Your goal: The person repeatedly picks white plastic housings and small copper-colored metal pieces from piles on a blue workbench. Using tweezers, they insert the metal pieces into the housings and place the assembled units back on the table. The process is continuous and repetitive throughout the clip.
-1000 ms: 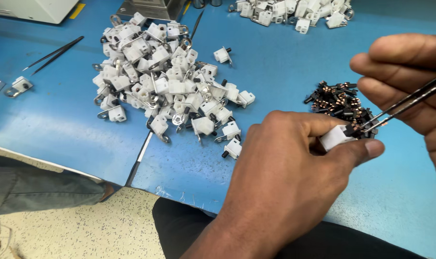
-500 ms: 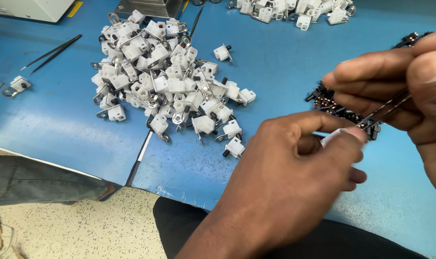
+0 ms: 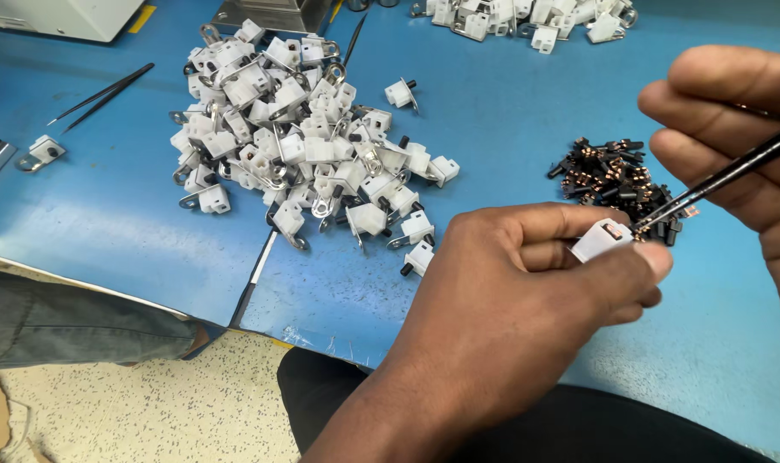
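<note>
My left hand (image 3: 527, 300) pinches a small white plastic housing (image 3: 602, 239) between thumb and forefinger, just above the blue table (image 3: 493, 111). My right hand (image 3: 733, 129) grips black tweezers (image 3: 733, 168); their tips meet the housing's right end, where a small copper-coloured part shows. Just behind the tweezer tips lies a small heap of black and copper parts (image 3: 613, 176). A large pile of white housings with metal tabs (image 3: 296, 146) lies to the left of my hands.
A second pair of black tweezers (image 3: 103, 92) lies at the far left, with a lone white housing (image 3: 43, 153) below it. More white housings (image 3: 527, 17) sit at the back edge. A grey metal block (image 3: 274, 13) stands behind the pile. The table's front edge runs beneath my left forearm.
My right hand has drawn back to the right and up, so the tweezers now reach the housing at a longer slant. My left hand keeps the white housing in nearly the same place.
</note>
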